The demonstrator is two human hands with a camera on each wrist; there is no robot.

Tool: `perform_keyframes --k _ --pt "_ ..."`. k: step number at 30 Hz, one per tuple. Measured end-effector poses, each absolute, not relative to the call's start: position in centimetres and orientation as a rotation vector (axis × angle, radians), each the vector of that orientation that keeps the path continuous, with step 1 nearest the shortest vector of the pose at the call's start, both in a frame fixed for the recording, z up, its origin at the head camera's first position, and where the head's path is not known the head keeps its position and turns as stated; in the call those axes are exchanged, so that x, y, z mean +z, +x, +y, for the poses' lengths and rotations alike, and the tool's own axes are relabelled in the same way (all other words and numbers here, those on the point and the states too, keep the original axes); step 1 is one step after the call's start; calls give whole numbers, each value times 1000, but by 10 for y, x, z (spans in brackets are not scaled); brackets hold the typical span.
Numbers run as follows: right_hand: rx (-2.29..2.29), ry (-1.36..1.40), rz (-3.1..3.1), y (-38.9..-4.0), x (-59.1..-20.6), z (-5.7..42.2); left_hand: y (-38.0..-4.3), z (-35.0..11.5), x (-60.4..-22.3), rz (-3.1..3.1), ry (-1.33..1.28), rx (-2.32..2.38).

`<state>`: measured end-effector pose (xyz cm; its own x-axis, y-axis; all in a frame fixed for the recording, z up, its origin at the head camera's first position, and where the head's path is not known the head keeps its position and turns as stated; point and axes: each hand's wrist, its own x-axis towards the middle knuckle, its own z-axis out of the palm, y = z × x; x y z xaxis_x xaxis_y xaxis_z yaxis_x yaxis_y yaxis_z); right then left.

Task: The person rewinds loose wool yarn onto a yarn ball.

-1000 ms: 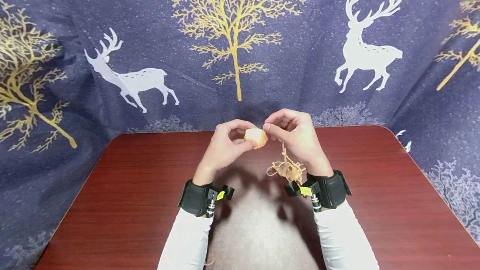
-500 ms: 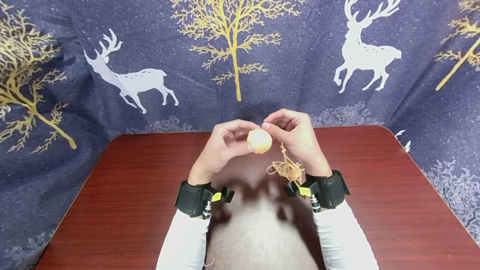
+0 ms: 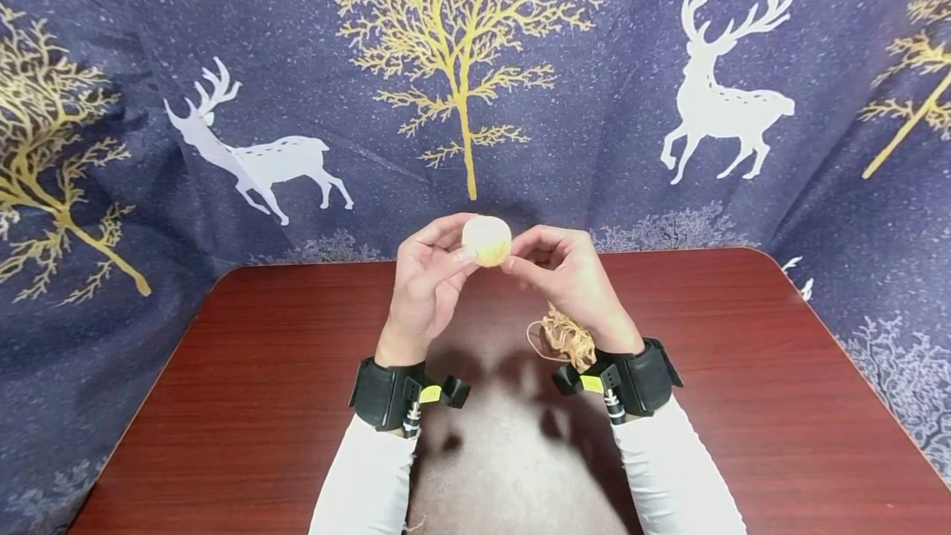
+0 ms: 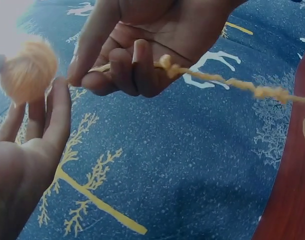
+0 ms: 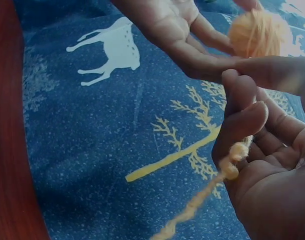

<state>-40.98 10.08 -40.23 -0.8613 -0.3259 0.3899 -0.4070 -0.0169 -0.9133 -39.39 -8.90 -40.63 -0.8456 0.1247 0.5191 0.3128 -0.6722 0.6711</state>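
Note:
A pale orange ball of yarn [image 3: 487, 240] is held up near the table's far edge by the fingers and thumb of my left hand [image 3: 425, 283]. Just to its right, my right hand [image 3: 568, 275] pinches the yarn strand [image 4: 217, 78] between thumb and index finger, its other fingers curled over the strand. The fingertips of both hands nearly meet beside the ball. From the right hand the knotted, kinked strand runs down toward a loose tangle of yarn [image 3: 568, 338] under the right palm, partly covered by the hand and wrist strap.
The dark red table [image 3: 282, 370] ends at a fabric backdrop [image 3: 357, 106] printed with deer and trees. Black wrist straps [image 3: 386, 393] with small cameras sit on both wrists. A short bit of yarn [image 3: 413, 523] lies near the left sleeve.
The ball has moved up and to the left, and my left hand has turned round it, palm more in view. My right hand has shifted slightly left, still pinching the strand.

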Motion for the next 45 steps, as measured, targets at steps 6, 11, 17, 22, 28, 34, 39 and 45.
perform_keyframes --k 6,11,17,22,28,34,39,45 --pt "1983 836 -2232 -407 -400 99 -396 -86 -405 -1224 -615 -2591" --pt "1952 840 -2261 -406 -399 99 -398 -85 -406 -1279 -473 -2534" --pt "1931 854 -2245 -405 -399 100 -402 -88 -410 -1555 -375 -2308" --pt "1930 867 -2206 -405 -398 102 -404 -92 -414 -1931 -388 -2039" --pt "2046 829 -2099 -407 -398 107 -401 -93 -415 -2254 -552 -1862" --pt "2143 795 -2034 -408 -399 110 -399 -92 -414 -2364 -696 -1849" --pt "2141 793 -2038 -410 -400 112 -398 -92 -413 -2389 -844 -1885" --pt "2126 760 -2060 -412 -401 114 -395 -94 -411 -2265 -982 -2042"
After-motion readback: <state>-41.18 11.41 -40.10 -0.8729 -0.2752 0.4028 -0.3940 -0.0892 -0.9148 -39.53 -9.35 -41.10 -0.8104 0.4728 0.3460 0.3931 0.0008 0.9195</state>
